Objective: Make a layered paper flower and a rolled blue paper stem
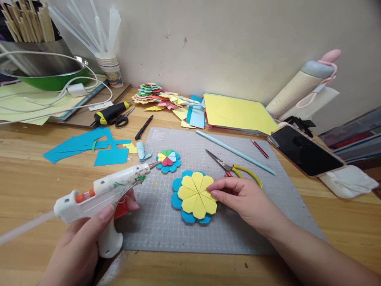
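My left hand (pixel 81 238) is wrapped round the handle of a white hot glue gun (pixel 102 198) with a glue stick (pixel 26 229) trailing from its rear. Its metal nozzle points right, close to a small multicoloured paper flower (pixel 167 161) with blue outer petals. My right hand (pixel 247 198) pinches the right edge of a yellow paper flower (pixel 196 196) between thumb and fingers. Beneath the yellow flower, and offset to its left, a blue paper flower (pixel 176 194) shows its petals. Whether the two are stuck together I cannot tell.
Yellow-handled scissors (pixel 245 171) and a pale blue paper tube (pixel 235 153) lie on the grey cutting mat (pixel 253 234). Blue paper pieces (pixel 111 157) and a pen (pixel 144 127) are at left. A phone (pixel 306 149) leans at right. Yellow paper sheets (pixel 238 113) lie behind.
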The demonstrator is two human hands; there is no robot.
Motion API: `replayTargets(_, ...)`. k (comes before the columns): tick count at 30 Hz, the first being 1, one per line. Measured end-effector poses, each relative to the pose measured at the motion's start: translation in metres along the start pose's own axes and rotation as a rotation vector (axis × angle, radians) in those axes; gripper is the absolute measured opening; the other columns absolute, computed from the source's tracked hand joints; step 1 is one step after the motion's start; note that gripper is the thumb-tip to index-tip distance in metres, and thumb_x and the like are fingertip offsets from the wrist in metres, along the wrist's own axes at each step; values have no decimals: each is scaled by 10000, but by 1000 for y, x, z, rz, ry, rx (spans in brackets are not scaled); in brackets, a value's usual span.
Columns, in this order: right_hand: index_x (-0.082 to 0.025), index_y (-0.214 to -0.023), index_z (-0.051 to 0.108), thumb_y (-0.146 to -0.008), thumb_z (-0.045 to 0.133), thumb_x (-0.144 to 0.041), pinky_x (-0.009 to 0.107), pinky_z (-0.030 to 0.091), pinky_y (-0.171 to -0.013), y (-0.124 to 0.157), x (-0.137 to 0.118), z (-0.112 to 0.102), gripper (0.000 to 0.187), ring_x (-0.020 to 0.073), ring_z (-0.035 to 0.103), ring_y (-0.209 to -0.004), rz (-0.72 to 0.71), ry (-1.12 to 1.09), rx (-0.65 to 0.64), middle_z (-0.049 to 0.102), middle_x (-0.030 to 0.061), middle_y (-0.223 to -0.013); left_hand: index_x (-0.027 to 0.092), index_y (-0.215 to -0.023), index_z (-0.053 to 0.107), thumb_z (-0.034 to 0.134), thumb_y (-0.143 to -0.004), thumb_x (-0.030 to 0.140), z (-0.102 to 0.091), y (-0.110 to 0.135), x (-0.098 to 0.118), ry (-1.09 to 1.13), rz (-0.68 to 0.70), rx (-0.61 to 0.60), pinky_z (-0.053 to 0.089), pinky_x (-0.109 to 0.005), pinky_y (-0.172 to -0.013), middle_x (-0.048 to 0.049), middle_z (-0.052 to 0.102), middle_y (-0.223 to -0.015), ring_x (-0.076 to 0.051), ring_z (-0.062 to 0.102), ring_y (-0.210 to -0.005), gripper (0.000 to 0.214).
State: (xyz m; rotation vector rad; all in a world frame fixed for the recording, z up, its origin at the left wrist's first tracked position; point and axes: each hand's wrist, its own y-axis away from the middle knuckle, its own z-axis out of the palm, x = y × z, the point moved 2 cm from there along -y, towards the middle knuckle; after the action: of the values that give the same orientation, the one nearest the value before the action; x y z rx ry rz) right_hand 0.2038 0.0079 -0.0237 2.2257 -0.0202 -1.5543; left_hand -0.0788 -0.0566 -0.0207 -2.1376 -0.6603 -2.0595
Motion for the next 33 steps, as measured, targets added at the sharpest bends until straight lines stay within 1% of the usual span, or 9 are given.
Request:
replayTargets(4,-242,-917,736,-833,623,-292,361,505,-751,1,-4,3,150,201,636,-859,-192,177,10,687,39,-917,259,-666,731,641,-683,540,-7,-7,-1,-81,-9,-28,258,-522,-1139,-38,720,-921,-372,529,-1173,296)
replayTargets(7,-262,-982,737,-869,584,-271,340,494,-721,2,-6,5,191,185,614,-840,-290,326,4,647,35,-916,272,-664,741,645,-692,543,-8,-8,-2,-69,-30,-27,226,-522,-1158,-39,721,-931,-365,527,-1193,289)
replayTargets(15,-294,-1178,663,-931,510,-259,350,501,-770,6,-9,5,293,175,602,-882,-352,552,-67,604,34,-974,260,-647,746,672,-677,553,-14,-11,-8,-35,-44,-44,215,-526,-1167,-61,720,-953,-375,522,-1190,304)
replayTargets(21,-255,-1354,520,-901,569,-400,463,517,-789,15,-15,5,478,248,619,-909,-307,792,-57,626,66,-1031,278,-688,743,676,-689,513,-9,-9,-5,-2,-49,-21,247,-491,-1163,-21,733,-939,-347,530,-1187,244)
replayTargets(24,-235,-1353,512,-840,637,-488,492,515,-818,15,-17,5,586,292,607,-994,-389,870,-6,613,103,-1136,272,-646,746,653,-690,499,-8,-6,-5,-10,-90,24,240,-478,-1169,-24,741,-922,-352,532,-1188,249)
replayTargets(26,-233,-1396,450,-807,670,-515,518,464,-937,14,-18,6,688,318,541,-1162,-502,874,11,555,123,-1305,269,-633,752,654,-675,505,-9,-6,-5,-15,-122,42,244,-475,-1169,-30,748,-942,-363,533,-1188,259)
replayTargets(28,-242,-1469,319,-793,686,-511,552,342,-1067,11,-16,8,815,324,425,-1316,-596,880,-7,456,120,-1455,271,-624,752,659,-664,515,-10,-7,-6,-16,-129,43,247,-467,-1170,-29,750,-954,-366,530,-1194,264)
replayTargets(30,-252,-1519,165,-794,688,-489,582,220,-1129,8,-13,10,925,313,355,-1381,-618,891,-32,391,113,-1518,276,-617,750,678,-640,525,-11,-10,-6,-12,-136,46,246,-470,-1170,-26,750,-927,-370,526,-1197,260)
replayTargets(33,-270,-1534,-7,-800,682,-466,613,125,-1146,5,-9,11,1026,301,346,-1394,-594,884,-51,388,103,-1525,275,-602,748,723,-564,535,-11,-12,-7,-5,-168,46,249,-494,-1166,-29,749,-910,-392,526,-1185,264)
